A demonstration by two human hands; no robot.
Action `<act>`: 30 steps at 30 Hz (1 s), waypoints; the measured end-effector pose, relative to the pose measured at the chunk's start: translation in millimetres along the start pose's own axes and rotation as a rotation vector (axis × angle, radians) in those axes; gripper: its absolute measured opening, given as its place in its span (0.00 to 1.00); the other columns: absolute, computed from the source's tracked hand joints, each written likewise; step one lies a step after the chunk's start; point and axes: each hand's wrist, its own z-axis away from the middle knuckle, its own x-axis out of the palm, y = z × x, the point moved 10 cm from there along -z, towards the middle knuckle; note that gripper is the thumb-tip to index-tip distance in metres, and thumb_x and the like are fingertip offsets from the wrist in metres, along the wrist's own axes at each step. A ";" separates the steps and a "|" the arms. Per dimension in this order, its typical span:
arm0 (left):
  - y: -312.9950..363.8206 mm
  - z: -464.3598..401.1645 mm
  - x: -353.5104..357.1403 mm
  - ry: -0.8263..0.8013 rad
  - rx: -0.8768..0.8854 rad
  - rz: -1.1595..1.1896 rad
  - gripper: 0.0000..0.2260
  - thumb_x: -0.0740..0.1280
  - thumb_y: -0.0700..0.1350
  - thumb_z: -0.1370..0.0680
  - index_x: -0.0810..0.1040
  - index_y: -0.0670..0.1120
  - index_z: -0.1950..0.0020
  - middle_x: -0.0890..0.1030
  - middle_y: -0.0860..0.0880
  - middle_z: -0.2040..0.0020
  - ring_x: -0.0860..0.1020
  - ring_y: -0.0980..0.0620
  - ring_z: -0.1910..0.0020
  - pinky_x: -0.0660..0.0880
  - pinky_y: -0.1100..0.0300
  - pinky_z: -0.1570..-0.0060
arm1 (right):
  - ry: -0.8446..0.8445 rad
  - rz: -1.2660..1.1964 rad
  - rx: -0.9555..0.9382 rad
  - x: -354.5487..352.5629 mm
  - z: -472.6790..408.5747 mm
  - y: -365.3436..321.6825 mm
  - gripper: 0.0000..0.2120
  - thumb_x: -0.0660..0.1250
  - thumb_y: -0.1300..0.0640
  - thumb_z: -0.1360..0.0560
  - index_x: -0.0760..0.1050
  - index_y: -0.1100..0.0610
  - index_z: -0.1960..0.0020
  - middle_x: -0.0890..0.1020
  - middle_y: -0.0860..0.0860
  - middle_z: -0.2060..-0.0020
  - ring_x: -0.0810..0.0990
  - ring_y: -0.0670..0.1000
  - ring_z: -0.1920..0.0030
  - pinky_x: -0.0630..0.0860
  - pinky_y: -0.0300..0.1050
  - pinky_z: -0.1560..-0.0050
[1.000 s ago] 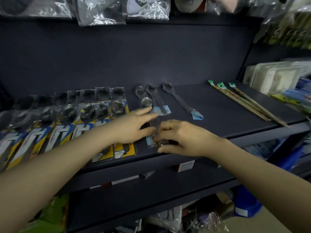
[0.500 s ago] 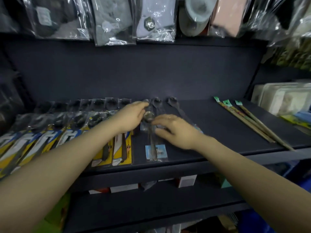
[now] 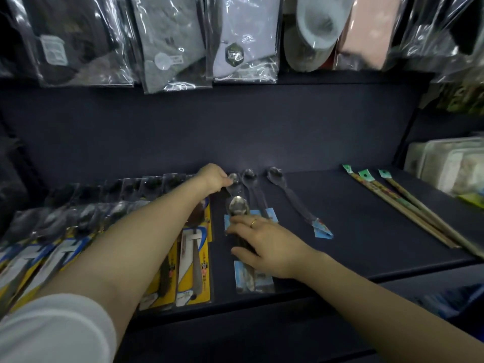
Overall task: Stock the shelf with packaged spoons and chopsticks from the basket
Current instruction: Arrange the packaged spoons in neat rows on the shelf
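On the dark shelf [image 3: 353,231] lie clear-wrapped metal spoons with blue labels. My left hand [image 3: 213,178] reaches to the back and pinches the bowl end of the rear spoon pack [image 3: 234,186]. My right hand [image 3: 267,244] lies flat with spread fingers on the front spoon pack [image 3: 251,280], whose bowl [image 3: 237,206] shows beyond my fingertips. Two more spoon packs [image 3: 252,189] [image 3: 293,203] lie to the right. Three chopstick packs [image 3: 408,210] with green tags lie at the right end.
Rows of yellow-carded utensil packs [image 3: 193,260] fill the shelf's left half, under my left forearm. Bagged socks [image 3: 172,43] hang above. White packaged goods [image 3: 445,166] stand on the neighbouring shelf at far right. The basket is out of view.
My left hand moved back along the shelf to the rear spoon pack's bowl. My right hand shifted from gripping the front pack's label end to lying flat on its handle.
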 end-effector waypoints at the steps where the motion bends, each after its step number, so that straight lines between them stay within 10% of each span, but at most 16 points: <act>1: -2.4 -3.4 -0.7 0.006 -0.021 0.035 0.10 0.69 0.41 0.27 0.80 0.36 0.50 0.79 0.40 0.55 0.76 0.47 0.56 0.72 0.57 0.53 | -0.003 0.013 0.002 0.0 0.1 -0.5 0.22 0.56 0.47 0.21 0.64 0.53 0.30 0.62 0.52 0.26 0.58 0.51 0.26 0.58 0.47 0.28; 11: -7.4 -33.9 -12.0 0.192 -0.069 -0.010 0.08 0.70 0.40 0.29 0.81 0.37 0.52 0.82 0.40 0.51 0.80 0.42 0.51 0.77 0.52 0.47 | 0.015 0.011 -0.036 -2.1 1.0 -5.5 0.23 0.55 0.47 0.21 0.65 0.55 0.29 0.62 0.52 0.26 0.60 0.51 0.26 0.64 0.47 0.30; 16: 25.6 -9.0 -15.4 0.172 0.238 -0.365 0.11 0.67 0.42 0.26 0.76 0.39 0.46 0.79 0.41 0.47 0.78 0.42 0.49 0.75 0.50 0.48 | 0.012 -0.057 -0.020 -7.1 3.9 -3.3 0.26 0.55 0.44 0.22 0.62 0.53 0.28 0.60 0.49 0.25 0.60 0.49 0.27 0.60 0.46 0.28; 22: 29.6 72.3 -0.5 -0.221 0.475 -0.768 0.23 0.68 0.42 0.27 0.66 0.50 0.33 0.76 0.51 0.46 0.73 0.54 0.55 0.73 0.57 0.52 | 0.247 0.076 0.450 -49.0 31.3 79.6 0.19 0.57 0.49 0.22 0.69 0.58 0.36 0.73 0.56 0.38 0.71 0.58 0.39 0.70 0.51 0.42; 30: 34.2 95.1 16.5 -0.224 0.390 -0.644 0.23 0.68 0.43 0.27 0.67 0.49 0.33 0.82 0.51 0.53 0.78 0.51 0.55 0.76 0.52 0.52 | 0.130 0.073 0.718 -42.2 42.5 114.2 0.12 0.59 0.56 0.23 0.71 0.65 0.48 0.75 0.61 0.45 0.76 0.62 0.50 0.69 0.48 0.58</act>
